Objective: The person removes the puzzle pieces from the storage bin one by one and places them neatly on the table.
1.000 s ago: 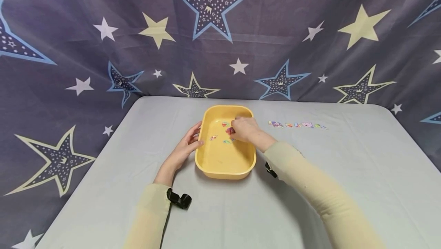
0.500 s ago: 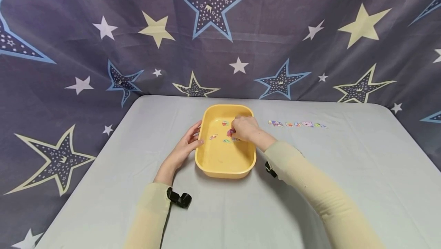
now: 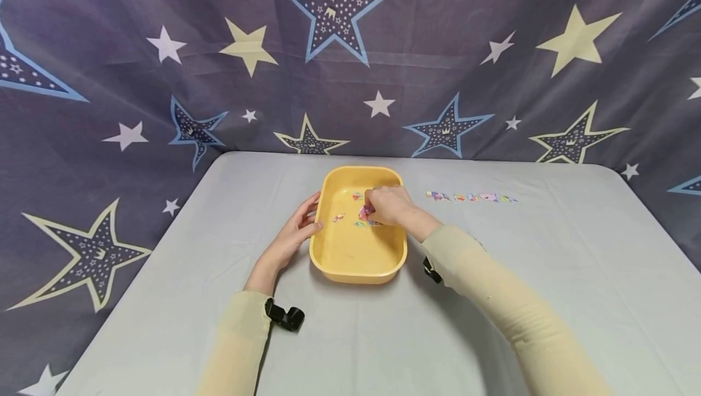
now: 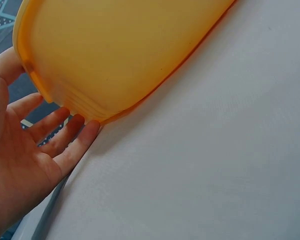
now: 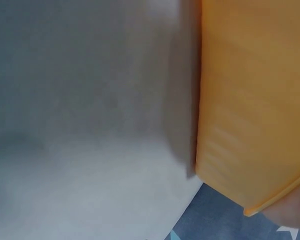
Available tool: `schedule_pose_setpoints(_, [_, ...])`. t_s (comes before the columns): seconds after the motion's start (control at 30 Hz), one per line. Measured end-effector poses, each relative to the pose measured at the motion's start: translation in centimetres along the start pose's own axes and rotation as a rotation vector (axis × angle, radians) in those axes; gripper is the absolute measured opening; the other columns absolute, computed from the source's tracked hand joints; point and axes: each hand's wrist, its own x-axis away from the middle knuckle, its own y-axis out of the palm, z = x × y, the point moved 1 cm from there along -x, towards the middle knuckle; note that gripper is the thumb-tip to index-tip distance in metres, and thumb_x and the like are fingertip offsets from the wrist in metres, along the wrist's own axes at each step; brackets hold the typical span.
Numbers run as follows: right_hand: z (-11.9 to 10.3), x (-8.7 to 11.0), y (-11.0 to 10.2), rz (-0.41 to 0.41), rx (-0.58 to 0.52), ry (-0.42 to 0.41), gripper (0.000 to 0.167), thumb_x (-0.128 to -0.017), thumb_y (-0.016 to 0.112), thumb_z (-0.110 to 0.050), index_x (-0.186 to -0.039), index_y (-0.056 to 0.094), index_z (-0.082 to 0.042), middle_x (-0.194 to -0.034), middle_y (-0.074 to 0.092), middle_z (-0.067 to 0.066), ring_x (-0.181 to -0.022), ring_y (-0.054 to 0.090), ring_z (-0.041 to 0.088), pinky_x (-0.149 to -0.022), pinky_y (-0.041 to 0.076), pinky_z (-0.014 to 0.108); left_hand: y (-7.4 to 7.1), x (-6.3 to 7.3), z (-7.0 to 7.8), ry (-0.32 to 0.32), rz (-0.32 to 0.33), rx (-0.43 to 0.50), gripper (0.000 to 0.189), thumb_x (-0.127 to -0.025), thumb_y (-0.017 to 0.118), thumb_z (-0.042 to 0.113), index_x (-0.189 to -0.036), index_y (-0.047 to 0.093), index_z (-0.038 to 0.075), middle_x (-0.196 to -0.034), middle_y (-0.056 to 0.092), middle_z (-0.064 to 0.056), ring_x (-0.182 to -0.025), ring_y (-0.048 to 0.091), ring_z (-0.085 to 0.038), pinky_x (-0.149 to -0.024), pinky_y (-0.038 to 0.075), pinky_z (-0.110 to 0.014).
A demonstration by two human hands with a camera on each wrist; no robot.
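Observation:
A yellow plastic basin (image 3: 356,256) stands on the table, several small colourful cutouts on its floor. My left hand (image 3: 296,232) holds its left side, thumb over the rim and fingers against the outer wall; the left wrist view shows this left hand (image 4: 35,145) with fingers spread under the basin (image 4: 115,45). Inside the basin, my right hand (image 3: 389,204) pinches a pinkish-red cutout (image 3: 364,213), its fingertips mostly hidden. A butterfly-like cutout (image 3: 339,218) lies to the left, a blue-green one (image 3: 359,224) just below. The right wrist view catches mainly the basin's outer wall (image 5: 250,110).
To the right of the basin, a row of colourful cutouts, among them a pink one (image 3: 488,198) and a purple one (image 3: 437,196), lies on the grey tablecloth (image 3: 547,250). A star-patterned curtain (image 3: 350,92) hangs behind the table.
My right hand has shifted slightly left and toward me with the pinkish-red cutout, and more of a cutout beneath it shows. My left hand stays on the basin.

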Motion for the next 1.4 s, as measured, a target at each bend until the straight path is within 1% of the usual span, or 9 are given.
schedule_pose_setpoints(0.1, [0.1,0.0,0.0,-0.006,0.004,-0.014,0.015,-0.076,0.068,-0.022,-0.089,0.062,-0.019,-0.081,0.060,-0.004,-0.079,0.056,0.014,-0.075,0.044,0.036,0.1,0.0,0.0,0.005,0.000,0.001,0.065,-0.087,0.051,0.010,-0.145,0.022,0.019,-0.143,0.029,-0.016,-0.125,0.037,-0.033,-0.101,0.031,-0.047])
schedule_pose_setpoints(0.23, [0.2,0.0,0.1,-0.019,0.008,-0.025,0.020,-0.073,0.067,-0.012,-0.091,0.063,-0.020,-0.084,0.061,-0.004,-0.080,0.057,0.014,-0.076,0.044,0.036,0.1,0.0,0.0,0.008,-0.002,0.004,0.065,-0.088,0.050,0.009,-0.145,0.021,0.019,-0.144,0.028,-0.016,-0.125,0.037,-0.034,-0.101,0.031,-0.047])
schedule_pose_setpoints(0.47, [0.2,0.1,0.2,-0.025,0.010,-0.027,0.024,-0.076,0.060,-0.005,-0.095,0.064,-0.019,-0.091,0.063,-0.002,-0.086,0.058,0.016,-0.081,0.043,0.037,0.1,0.0,0.0,-0.001,0.000,0.004,0.065,-0.088,0.051,0.011,-0.145,0.021,0.020,-0.143,0.028,-0.015,-0.125,0.036,-0.033,-0.102,0.030,-0.048])
schedule_pose_setpoints(0.63, [0.3,0.3,0.0,0.013,-0.054,-0.034,0.019,-0.078,0.067,-0.015,-0.096,0.064,-0.017,-0.091,0.059,-0.001,-0.085,0.057,0.018,-0.078,0.045,0.036,0.1,0.0,-0.1,-0.007,0.003,0.002,0.065,-0.088,0.051,0.011,-0.145,0.022,0.020,-0.144,0.028,-0.015,-0.125,0.036,-0.033,-0.102,0.029,-0.049])
schedule_pose_setpoints(0.73, [0.3,0.6,-0.3,0.051,-0.124,-0.043,0.024,-0.076,0.072,-0.022,-0.098,0.066,-0.016,-0.091,0.058,-0.001,-0.083,0.056,0.017,-0.074,0.046,0.034,0.0,0.0,-0.1,-0.009,0.005,-0.002,0.066,-0.087,0.051,0.012,-0.145,0.022,0.021,-0.143,0.029,-0.014,-0.125,0.037,-0.032,-0.102,0.030,-0.048])
schedule_pose_setpoints(0.97, [0.4,1.1,-0.6,0.116,-0.223,-0.075,0.032,-0.075,0.072,-0.034,-0.101,0.069,-0.016,-0.088,0.058,0.000,-0.077,0.054,0.014,-0.070,0.045,0.032,0.0,0.0,0.0,-0.006,0.003,0.003,0.066,-0.087,0.051,0.011,-0.145,0.021,0.020,-0.143,0.029,-0.014,-0.125,0.037,-0.032,-0.102,0.029,-0.047])
schedule_pose_setpoints(1.07, [0.6,1.3,-0.6,0.148,-0.268,-0.081,0.034,-0.075,0.072,-0.036,-0.102,0.070,-0.016,-0.088,0.058,0.001,-0.075,0.052,0.014,-0.068,0.044,0.031,0.0,0.0,0.0,-0.009,0.005,0.002,0.067,-0.087,0.051,0.011,-0.145,0.021,0.020,-0.143,0.029,-0.014,-0.125,0.037,-0.032,-0.102,0.029,-0.048])
schedule_pose_setpoints(1.3, [1.2,1.9,-0.9,0.221,-0.343,-0.123,0.024,-0.081,0.065,-0.014,-0.105,0.069,-0.010,-0.098,0.062,0.006,-0.083,0.056,0.017,-0.074,0.046,0.032,0.1,0.1,0.1,-0.011,0.006,0.004,0.066,-0.088,0.050,0.010,-0.146,0.020,0.021,-0.144,0.028,-0.014,-0.125,0.036,-0.032,-0.102,0.029,-0.048])
schedule_pose_setpoints(1.4, [1.4,2.2,-1.2,0.237,-0.381,-0.127,0.024,-0.081,0.064,-0.010,-0.105,0.068,-0.008,-0.100,0.062,0.007,-0.087,0.058,0.019,-0.077,0.047,0.032,0.1,0.0,-0.1,-0.009,0.007,-0.003,0.067,-0.087,0.050,0.011,-0.146,0.020,0.020,-0.144,0.027,-0.014,-0.125,0.036,-0.032,-0.102,0.030,-0.047])
